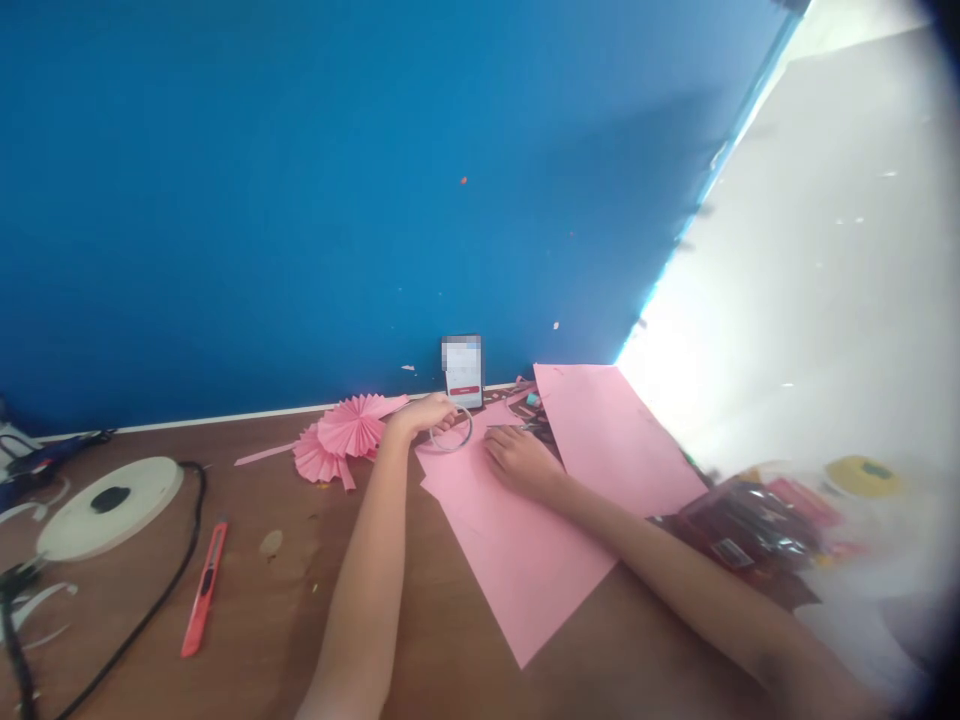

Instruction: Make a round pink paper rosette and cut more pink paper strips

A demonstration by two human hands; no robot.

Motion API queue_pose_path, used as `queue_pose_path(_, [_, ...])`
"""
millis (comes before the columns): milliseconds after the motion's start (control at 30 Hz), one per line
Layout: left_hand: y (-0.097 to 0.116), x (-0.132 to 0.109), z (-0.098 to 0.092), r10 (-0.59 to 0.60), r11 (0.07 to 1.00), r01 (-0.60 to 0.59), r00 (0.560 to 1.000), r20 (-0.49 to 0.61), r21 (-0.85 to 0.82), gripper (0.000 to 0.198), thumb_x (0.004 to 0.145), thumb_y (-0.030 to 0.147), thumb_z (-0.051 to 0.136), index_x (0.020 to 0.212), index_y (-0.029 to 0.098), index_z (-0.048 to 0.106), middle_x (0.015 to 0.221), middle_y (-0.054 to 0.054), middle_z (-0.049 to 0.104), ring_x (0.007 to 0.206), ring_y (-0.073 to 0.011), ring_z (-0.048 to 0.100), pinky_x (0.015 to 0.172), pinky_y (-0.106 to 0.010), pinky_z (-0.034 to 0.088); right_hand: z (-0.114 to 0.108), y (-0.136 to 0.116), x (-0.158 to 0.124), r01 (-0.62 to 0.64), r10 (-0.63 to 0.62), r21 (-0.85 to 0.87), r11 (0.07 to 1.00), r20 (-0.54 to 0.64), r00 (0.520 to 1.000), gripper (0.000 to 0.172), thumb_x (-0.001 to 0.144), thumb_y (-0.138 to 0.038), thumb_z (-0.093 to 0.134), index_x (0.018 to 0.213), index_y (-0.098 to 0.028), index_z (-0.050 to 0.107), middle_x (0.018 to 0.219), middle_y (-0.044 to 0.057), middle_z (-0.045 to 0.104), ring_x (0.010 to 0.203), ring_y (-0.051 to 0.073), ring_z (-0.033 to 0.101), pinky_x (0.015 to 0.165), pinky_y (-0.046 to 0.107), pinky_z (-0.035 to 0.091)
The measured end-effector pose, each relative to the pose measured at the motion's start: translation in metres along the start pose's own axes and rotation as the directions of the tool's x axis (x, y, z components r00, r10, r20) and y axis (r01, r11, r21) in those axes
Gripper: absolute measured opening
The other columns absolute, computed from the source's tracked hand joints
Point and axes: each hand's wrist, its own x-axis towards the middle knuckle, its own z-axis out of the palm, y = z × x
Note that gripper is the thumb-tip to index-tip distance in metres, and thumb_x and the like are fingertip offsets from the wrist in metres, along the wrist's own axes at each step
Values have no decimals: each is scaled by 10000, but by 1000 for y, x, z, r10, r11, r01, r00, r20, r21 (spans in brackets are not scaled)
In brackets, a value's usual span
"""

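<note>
A thin greyish-white ring (471, 428) hangs by the fingers of my left hand (426, 413), which is closed at its upper left side. The ring is tilted over the top end of a pink paper sheet (517, 580). My right hand (521, 460) lies palm down on that sheet, fingers stretched out toward the ring and holding nothing I can see. Just beyond its knuckles are dark items (540, 428), too small and partly covered to name. Beside my left wrist rest pleated pink paper fans (352, 428).
A second pink sheet (622, 430) lies at the right. Behind my hands a phone (465, 375) leans on the blue wall (375, 200). To the left are a red box cutter (204, 590), a white round disc (142, 505) and a black cable (161, 600). Plastic packets (750, 525) sit far right.
</note>
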Motion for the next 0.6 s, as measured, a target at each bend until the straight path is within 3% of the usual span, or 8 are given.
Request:
queue_pose_path(133, [3, -4, -6, 54, 998, -55, 998, 39, 17, 201, 764, 347, 512, 792, 149, 529, 776, -74, 657, 664, -140, 586, 585, -236, 437, -2, 0, 0, 125, -126, 68, 990, 4, 992, 283, 847, -38, 433, 1035, -129, 623, 1083, 105, 632, 1031, 202, 543, 889, 349, 383])
queue_pose_path(300, [12, -15, -13, 271, 963, -270, 960, 73, -19, 261, 811, 391, 448, 798, 150, 547, 778, -51, 648, 698, -135, 578, 681, -251, 447, -5, 0, -1, 291, -297, 276, 916, -22, 955, 406, 867, -27, 402, 1166, -217, 599, 1166, 30, 651, 1127, 131, 540, 962, 317, 370])
queue_pose_path(400, [15, -21, -16, 344, 935, -352, 930, 127, 44, 263, 814, 370, 445, 796, 149, 587, 887, -51, 663, 806, -147, 581, 780, -262, 443, -7, -2, -2, 277, -284, 336, 900, -29, 958, 417, 878, -45, 388, 1204, -223, 579, 1177, 38, 649, 1128, 116, 547, 948, 300, 388])
queue_pose_path(600, [14, -21, -18, 316, 943, -324, 944, 90, 83, 291, 822, 371, 421, 848, 157, 616, 974, -52, 664, 901, -164, 588, 814, -252, 436, -9, -5, -1, 202, -210, 327, 923, -12, 978, 371, 892, -79, 386, 1196, -193, 566, 1189, 76, 631, 1075, 153, 559, 951, 334, 391])
